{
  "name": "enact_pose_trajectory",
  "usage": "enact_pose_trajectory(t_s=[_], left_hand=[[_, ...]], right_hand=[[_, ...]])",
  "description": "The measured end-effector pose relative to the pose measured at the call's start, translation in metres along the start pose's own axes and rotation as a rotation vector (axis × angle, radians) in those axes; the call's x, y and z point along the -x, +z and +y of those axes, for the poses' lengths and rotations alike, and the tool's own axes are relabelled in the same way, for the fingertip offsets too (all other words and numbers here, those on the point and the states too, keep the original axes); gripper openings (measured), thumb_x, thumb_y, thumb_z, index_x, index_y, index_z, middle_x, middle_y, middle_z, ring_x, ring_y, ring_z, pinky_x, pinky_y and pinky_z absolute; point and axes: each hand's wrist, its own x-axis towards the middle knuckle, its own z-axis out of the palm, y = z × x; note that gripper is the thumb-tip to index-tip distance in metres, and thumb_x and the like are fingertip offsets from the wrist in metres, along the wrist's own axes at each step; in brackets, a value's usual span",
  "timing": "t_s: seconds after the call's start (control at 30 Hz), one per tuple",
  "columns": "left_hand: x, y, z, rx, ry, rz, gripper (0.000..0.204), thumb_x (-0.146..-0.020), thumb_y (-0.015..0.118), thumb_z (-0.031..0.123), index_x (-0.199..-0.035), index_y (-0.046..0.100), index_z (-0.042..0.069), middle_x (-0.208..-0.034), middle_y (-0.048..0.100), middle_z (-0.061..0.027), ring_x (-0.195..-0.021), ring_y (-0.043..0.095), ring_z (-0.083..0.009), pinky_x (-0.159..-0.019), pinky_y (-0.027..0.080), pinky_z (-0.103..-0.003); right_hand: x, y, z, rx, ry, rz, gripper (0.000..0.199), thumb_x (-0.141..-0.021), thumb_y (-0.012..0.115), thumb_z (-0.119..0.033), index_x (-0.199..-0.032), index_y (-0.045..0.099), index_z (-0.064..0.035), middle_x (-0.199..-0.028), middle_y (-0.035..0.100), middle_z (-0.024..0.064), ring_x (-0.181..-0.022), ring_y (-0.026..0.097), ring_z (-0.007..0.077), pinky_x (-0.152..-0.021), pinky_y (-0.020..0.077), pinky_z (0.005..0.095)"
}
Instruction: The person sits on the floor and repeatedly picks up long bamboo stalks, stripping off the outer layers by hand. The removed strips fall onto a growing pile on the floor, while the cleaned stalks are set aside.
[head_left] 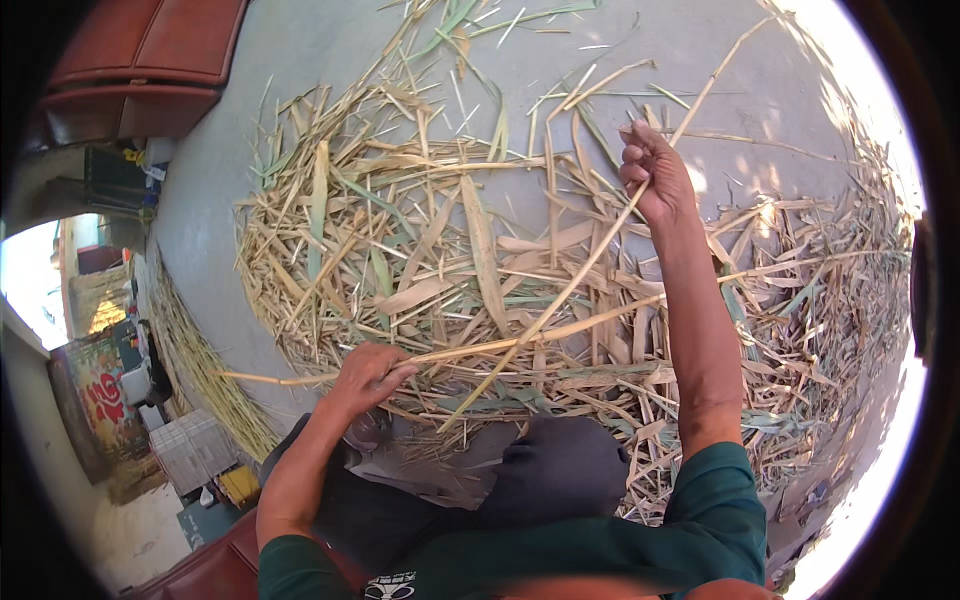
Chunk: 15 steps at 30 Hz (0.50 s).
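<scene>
Your right hand is closed around a long dry stalk raised over the pile of husks on the floor. Your left hand pinches another stalk low down. Both look light, stiff and brittle, so grip near the ends.

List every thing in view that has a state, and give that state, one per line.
Right hand: raised, closed around a long stalk.
Long stalk: held, slanting down toward the lap.
Left hand: gripping a second stalk.
Second stalk: held, lying nearly level.
Pile of dry husks: loose, scattered over the concrete floor.
</scene>
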Motion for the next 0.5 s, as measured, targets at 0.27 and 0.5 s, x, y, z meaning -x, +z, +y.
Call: enact_pose_trajectory(t_s=[0.27, 0.5], left_hand=[[0.008, -0.054, -0.053, -0.227, 0.098, 0.222, 0.020, -0.093, 0.068, 0.029, -0.094, 0.069, 0.009, -0.084, 0.068, -0.0072, -0.081, 0.064, -0.0270, -0.075, 0.042, -0.039], [0.050, -0.115, -0.115, -0.370, 0.099, 0.341, 0.018, -0.093, 0.068, 0.029, -0.095, 0.069, 0.011, -0.079, 0.065, -0.0051, -0.077, 0.061, -0.0247, -0.075, 0.040, -0.038]], right_hand=[[0.059, 0.166, 0.146, 0.139, 0.167, -0.310, 0.021, -0.095, 0.073, -0.022, -0.103, 0.065, -0.0044, -0.087, 0.066, 0.0033, -0.063, 0.053, 0.0057, -0.049, 0.0402, 0.0181], [0.095, 0.216, 0.280, 0.228, 0.462, -0.295, 0.026, -0.100, 0.063, -0.024, -0.117, 0.061, -0.0041, -0.083, 0.066, 0.0024, -0.060, 0.050, 0.0071, -0.048, 0.0379, 0.0192]])
